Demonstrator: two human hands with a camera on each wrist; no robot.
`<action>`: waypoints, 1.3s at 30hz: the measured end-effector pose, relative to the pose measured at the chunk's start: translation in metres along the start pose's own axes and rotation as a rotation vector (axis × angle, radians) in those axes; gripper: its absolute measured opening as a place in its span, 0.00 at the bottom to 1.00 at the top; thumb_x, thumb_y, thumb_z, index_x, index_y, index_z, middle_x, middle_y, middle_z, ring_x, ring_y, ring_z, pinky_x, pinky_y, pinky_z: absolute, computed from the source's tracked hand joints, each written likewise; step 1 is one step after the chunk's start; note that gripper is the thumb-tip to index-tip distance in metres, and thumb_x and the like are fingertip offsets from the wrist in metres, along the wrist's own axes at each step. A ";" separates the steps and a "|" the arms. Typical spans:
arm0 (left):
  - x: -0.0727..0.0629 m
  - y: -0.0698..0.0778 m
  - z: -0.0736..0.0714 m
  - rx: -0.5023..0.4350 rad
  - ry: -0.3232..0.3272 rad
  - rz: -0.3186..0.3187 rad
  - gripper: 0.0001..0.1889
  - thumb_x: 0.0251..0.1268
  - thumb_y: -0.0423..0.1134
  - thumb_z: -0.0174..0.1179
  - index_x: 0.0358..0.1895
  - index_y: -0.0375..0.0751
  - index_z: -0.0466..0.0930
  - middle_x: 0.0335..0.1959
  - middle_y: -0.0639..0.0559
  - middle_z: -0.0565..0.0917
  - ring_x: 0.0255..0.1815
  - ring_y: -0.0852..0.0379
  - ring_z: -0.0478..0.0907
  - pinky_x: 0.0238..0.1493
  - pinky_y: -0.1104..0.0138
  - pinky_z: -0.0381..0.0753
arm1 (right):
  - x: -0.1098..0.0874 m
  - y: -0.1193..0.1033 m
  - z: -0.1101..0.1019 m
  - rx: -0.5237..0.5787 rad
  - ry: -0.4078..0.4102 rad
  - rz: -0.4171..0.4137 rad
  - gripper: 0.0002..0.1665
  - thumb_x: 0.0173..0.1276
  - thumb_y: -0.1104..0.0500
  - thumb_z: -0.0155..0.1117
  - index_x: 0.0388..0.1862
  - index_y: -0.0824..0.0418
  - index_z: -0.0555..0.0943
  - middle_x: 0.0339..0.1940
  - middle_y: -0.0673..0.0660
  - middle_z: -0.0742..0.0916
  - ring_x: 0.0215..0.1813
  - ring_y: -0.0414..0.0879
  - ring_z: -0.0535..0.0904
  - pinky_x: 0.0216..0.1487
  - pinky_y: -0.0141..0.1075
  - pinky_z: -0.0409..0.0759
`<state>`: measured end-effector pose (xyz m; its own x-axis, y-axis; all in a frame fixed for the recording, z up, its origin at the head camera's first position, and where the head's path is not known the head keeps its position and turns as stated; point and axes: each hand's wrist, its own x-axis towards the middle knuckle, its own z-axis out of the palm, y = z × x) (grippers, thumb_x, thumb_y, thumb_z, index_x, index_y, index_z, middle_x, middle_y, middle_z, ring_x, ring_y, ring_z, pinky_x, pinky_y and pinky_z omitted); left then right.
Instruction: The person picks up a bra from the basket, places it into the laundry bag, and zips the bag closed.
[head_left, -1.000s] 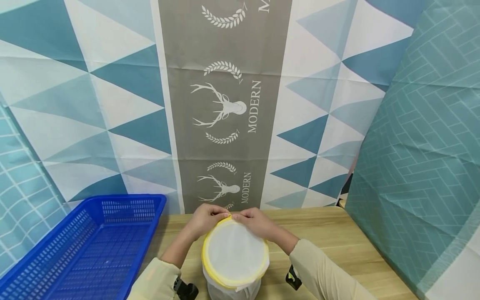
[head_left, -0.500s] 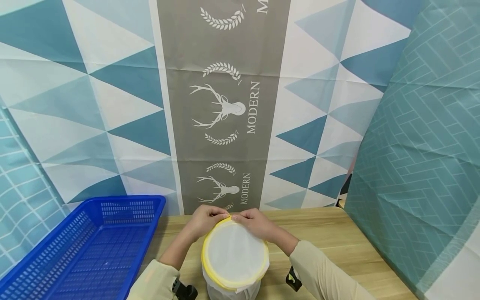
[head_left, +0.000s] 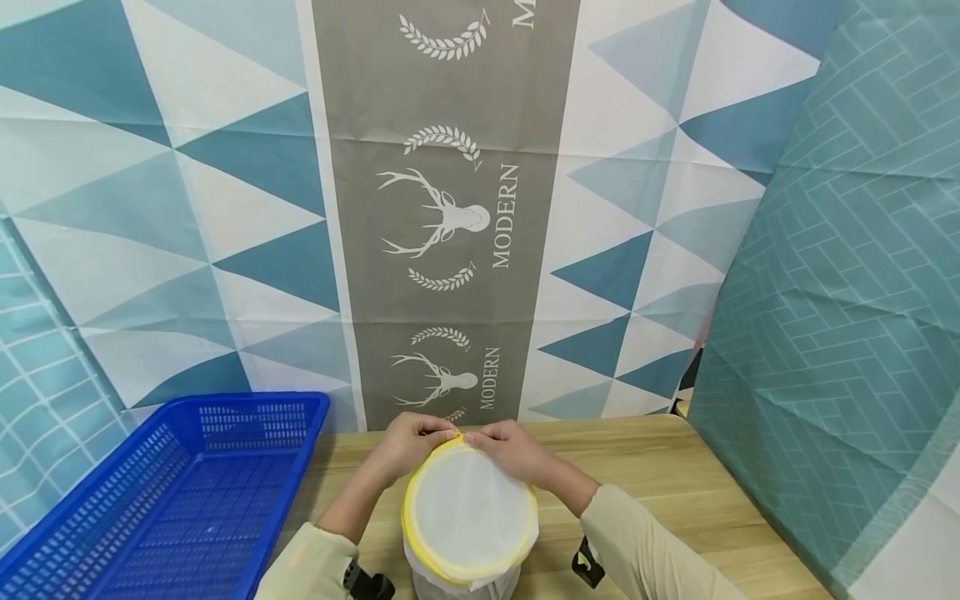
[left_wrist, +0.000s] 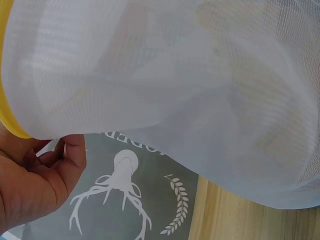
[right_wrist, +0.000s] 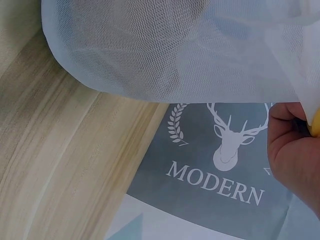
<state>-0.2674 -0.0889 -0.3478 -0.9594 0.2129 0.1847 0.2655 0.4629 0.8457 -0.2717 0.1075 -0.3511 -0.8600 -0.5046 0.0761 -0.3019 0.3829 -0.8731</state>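
Note:
A round white mesh laundry bag (head_left: 472, 512) with a yellow rim stands upright in the head view, its flat mesh top facing up. At the far side of that rim my left hand (head_left: 405, 448) pinches the yellow edge with thumb and curled fingers. My right hand (head_left: 512, 450) pinches the same edge just to the right, thumbs nearly meeting. The left wrist view has the bag's mesh side (left_wrist: 165, 95) above my curled fingers. In the right wrist view, a bit of yellow edge (right_wrist: 315, 124) shows in my right hand; the fingertips are hidden.
A blue perforated plastic basket (head_left: 300, 483) stands on the left. The wooden table (head_left: 660, 492) runs beneath the bag to a patterned cloth backdrop (head_left: 442, 283) behind it. A teal cloth (head_left: 840, 292) hangs along the right side.
Both hands keep their pinch at the far rim with hardly any movement. The head view has shifted very slightly, so the bag and basket sit a few pixels lower.

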 end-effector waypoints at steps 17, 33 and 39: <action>-0.001 -0.005 -0.003 0.023 0.030 0.034 0.08 0.62 0.36 0.60 0.37 0.38 0.87 0.36 0.45 0.86 0.28 0.62 0.77 0.28 0.69 0.76 | 0.002 0.005 -0.004 -0.010 0.024 0.029 0.22 0.73 0.50 0.51 0.35 0.64 0.85 0.20 0.52 0.82 0.17 0.39 0.77 0.20 0.33 0.78; 0.000 0.000 -0.004 -0.012 -0.013 0.021 0.09 0.63 0.37 0.59 0.39 0.38 0.86 0.35 0.46 0.86 0.28 0.61 0.78 0.28 0.68 0.78 | 0.005 -0.003 -0.004 0.015 -0.037 0.007 0.20 0.72 0.50 0.52 0.40 0.66 0.83 0.27 0.52 0.83 0.23 0.37 0.76 0.25 0.31 0.77; -0.001 0.000 -0.003 -0.026 -0.023 0.023 0.09 0.63 0.37 0.59 0.38 0.38 0.86 0.35 0.46 0.86 0.27 0.61 0.77 0.28 0.68 0.78 | 0.006 0.000 -0.003 -0.044 -0.047 -0.020 0.18 0.71 0.50 0.54 0.42 0.61 0.85 0.31 0.57 0.86 0.24 0.39 0.78 0.26 0.33 0.78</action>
<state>-0.2668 -0.0915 -0.3460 -0.9504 0.2436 0.1931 0.2851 0.4353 0.8539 -0.2783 0.1063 -0.3491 -0.8336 -0.5478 0.0701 -0.3377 0.4051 -0.8496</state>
